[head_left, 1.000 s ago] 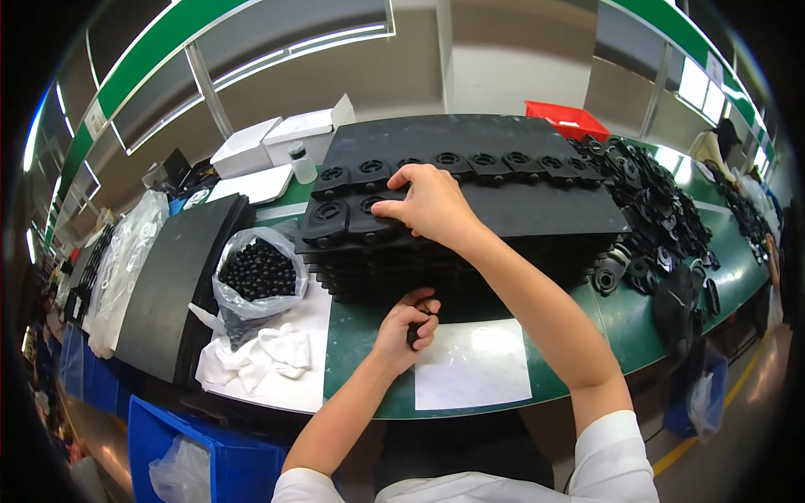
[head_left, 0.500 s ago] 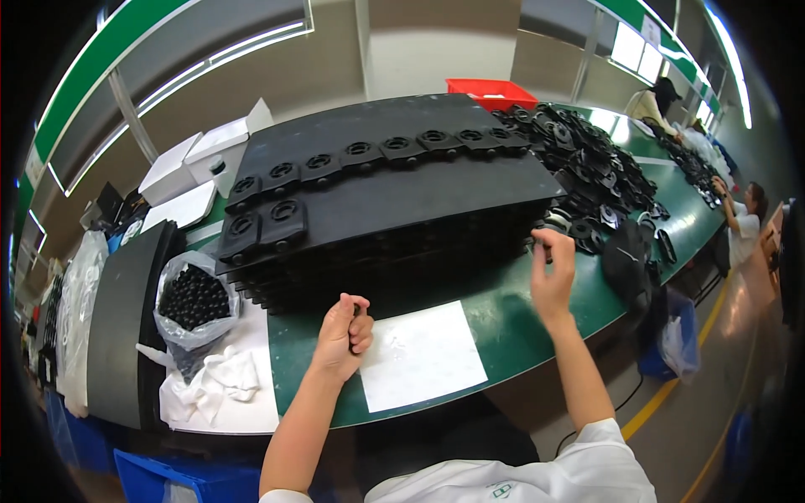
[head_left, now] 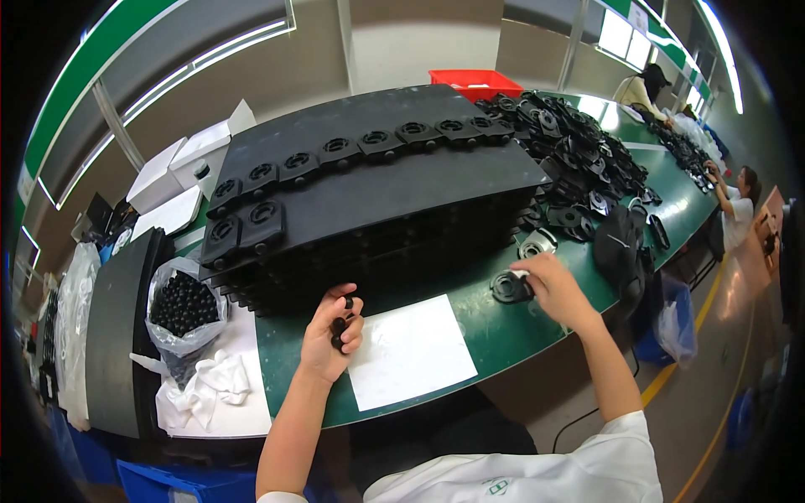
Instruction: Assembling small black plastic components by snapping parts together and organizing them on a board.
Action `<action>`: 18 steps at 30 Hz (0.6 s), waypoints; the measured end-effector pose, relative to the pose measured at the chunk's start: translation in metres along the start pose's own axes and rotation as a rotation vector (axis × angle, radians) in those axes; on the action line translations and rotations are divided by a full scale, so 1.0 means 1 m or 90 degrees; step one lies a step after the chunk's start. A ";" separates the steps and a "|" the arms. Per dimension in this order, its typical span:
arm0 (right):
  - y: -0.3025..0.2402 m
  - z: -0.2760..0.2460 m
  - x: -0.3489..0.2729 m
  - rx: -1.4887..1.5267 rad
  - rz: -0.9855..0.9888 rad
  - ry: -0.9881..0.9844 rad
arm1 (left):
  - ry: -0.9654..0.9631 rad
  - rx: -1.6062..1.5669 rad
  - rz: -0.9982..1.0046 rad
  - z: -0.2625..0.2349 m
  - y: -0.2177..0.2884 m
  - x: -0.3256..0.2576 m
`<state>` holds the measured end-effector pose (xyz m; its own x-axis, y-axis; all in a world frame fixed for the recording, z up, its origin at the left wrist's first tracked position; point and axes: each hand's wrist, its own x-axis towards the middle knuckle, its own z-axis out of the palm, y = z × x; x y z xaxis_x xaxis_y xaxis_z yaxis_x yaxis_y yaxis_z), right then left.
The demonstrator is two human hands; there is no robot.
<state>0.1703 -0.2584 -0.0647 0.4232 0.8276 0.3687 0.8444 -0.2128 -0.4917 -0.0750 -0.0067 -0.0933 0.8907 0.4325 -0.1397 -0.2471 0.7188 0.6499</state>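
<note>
My left hand (head_left: 323, 344) is raised over the near edge of the table, its fingers curled around several small black balls (head_left: 337, 329). At the right, my right hand (head_left: 560, 293) pinches a flat black part with a round ring (head_left: 510, 287), held over the green tabletop. Just beyond it lies a similar part with a pale face (head_left: 537, 243). A row of black ring-topped parts (head_left: 337, 149) runs along the stack of black boards (head_left: 402, 189), with two more parts (head_left: 267, 220) at its near left corner.
A heap of black parts (head_left: 579, 151) covers the table right of the stack. On the left are a clear bag of black balls (head_left: 186, 306) and white gloves (head_left: 220, 381). White paper (head_left: 411, 352) lies in front of me. A red bin (head_left: 476, 84) stands behind; people work far right.
My right hand has come nearer from the heap's edge, now with a ring-shaped black part in it. My left hand's fingers have loosened, showing the black balls.
</note>
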 end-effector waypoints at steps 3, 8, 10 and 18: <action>0.001 -0.015 0.007 -0.019 0.023 -0.076 | -0.005 -0.006 0.005 -0.003 -0.001 0.001; -0.009 -0.016 0.007 -0.074 0.033 -0.216 | 0.008 -0.013 0.015 -0.006 -0.002 0.000; -0.013 -0.017 0.007 -0.118 0.027 -0.218 | 0.003 0.024 0.022 -0.004 -0.002 0.001; -0.063 0.008 0.015 -0.047 -0.081 -0.119 | -0.007 0.064 0.036 -0.008 0.000 -0.001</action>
<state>0.1214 -0.2282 -0.0347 0.2487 0.9307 0.2683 0.9117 -0.1314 -0.3892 -0.0794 -0.0022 -0.0992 0.8809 0.4640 -0.0928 -0.2579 0.6352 0.7280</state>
